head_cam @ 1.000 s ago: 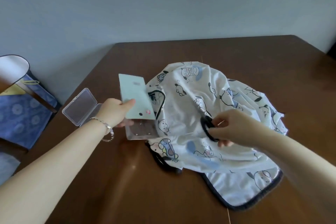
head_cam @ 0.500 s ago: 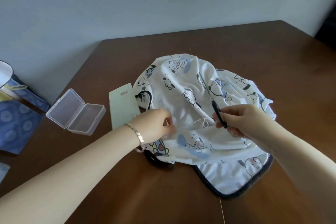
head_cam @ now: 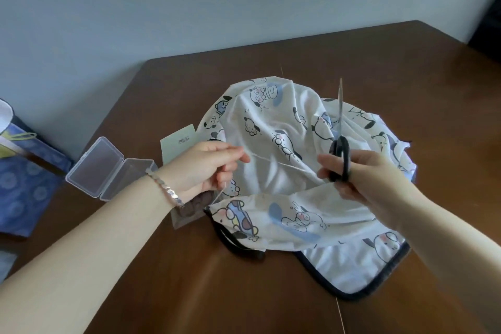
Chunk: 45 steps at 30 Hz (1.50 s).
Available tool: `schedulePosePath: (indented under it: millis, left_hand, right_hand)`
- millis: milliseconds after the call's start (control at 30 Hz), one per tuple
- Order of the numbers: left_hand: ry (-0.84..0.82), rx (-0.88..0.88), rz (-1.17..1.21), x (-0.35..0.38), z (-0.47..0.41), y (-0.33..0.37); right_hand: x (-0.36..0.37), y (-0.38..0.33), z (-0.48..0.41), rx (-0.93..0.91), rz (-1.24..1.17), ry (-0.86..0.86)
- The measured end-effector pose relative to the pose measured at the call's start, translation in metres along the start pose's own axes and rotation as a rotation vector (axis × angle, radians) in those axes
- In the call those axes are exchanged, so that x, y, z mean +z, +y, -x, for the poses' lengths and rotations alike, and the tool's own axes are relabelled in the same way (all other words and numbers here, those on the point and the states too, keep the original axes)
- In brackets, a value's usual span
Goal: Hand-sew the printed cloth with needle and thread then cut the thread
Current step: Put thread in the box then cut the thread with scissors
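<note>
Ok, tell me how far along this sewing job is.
Stitching seems done: the left hand pinches a thread pulled taut over the printed cloth. In hand: the right hand holds scissors, blades up, off the thread. Left: cut the thread.

The cloth (head_cam: 273,127) is white, printed with black-outlined cartoon dogs and blue patches, and edged in dark navy. The scissors (head_cam: 342,144) have black handles and silvery blades. The thread (head_cam: 282,163) looks whitish. The tabletop (head_cam: 189,279) is dark brown, and the bag (head_cam: 24,179) is blue with paler circles.
</note>
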<state>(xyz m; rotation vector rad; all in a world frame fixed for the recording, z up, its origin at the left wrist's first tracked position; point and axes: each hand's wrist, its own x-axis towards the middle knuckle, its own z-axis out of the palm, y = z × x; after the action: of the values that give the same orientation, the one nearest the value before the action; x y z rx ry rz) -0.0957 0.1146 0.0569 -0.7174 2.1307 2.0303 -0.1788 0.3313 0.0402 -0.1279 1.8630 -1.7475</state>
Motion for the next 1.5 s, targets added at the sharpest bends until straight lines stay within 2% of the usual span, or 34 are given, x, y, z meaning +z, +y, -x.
schedulePosePath:
  millis: [100, 200, 400, 533, 633, 700, 800, 900, 1033, 1133, 1233, 1300, 1400, 1500]
  left_hand:
    - [0.004, 0.115, -0.012, -0.003, 0.011, 0.006]
    - [0.045, 0.215, -0.148, -0.001, 0.021, 0.008]
    - [0.003, 0.363, -0.449, 0.006, 0.037, 0.002]
    - [-0.017, 0.408, -0.400, -0.002, 0.038, 0.002]
    - [-0.131, 0.377, -0.275, -0.010, 0.036, 0.004]
    - [-0.192, 0.360, -0.312, -0.013, 0.035, 0.005]
    - [-0.192, 0.322, -0.461, -0.015, 0.031, 0.004]
    - [-0.173, 0.279, -0.367, -0.016, 0.030, -0.001]
    - [-0.099, 0.283, 0.117, -0.014, 0.033, 0.001]
    - [-0.075, 0.327, 0.295, -0.011, 0.032, 0.003]
    - [-0.023, 0.419, 0.283, -0.007, 0.029, 0.006]
    - [0.011, 0.457, 0.197, -0.006, 0.027, 0.005]
    - [-0.025, 0.401, 0.083, -0.006, 0.023, 0.000]
    - [-0.102, 0.301, 0.075, -0.011, 0.022, -0.007]
  right_hand:
    - [0.026, -0.003, 0.006, 0.081, -0.098, -0.139]
    - [0.053, -0.002, 0.006, 0.113, -0.204, -0.208]
    - [0.092, -0.001, -0.006, 0.107, -0.429, -0.079]
    - [0.087, -0.003, -0.015, 0.053, -0.318, 0.018]
    - [0.077, -0.011, -0.024, -0.044, -0.171, 0.079]
    - [0.071, -0.019, -0.028, -0.102, -0.086, 0.107]
    - [0.063, -0.034, -0.032, -0.188, -0.014, 0.111]
    - [0.053, -0.048, -0.038, -0.206, 0.050, 0.094]
    - [0.033, -0.058, -0.047, -0.060, 0.181, 0.002]
    - [0.023, -0.054, -0.046, -0.002, 0.287, -0.042]
    - [0.019, -0.045, -0.035, -0.028, 0.435, -0.169]
    - [0.013, -0.037, -0.027, -0.049, 0.410, -0.321]
    - [-0.002, -0.026, -0.018, -0.097, 0.413, -0.603]
    - [-0.015, -0.015, -0.013, -0.146, 0.521, -0.750]
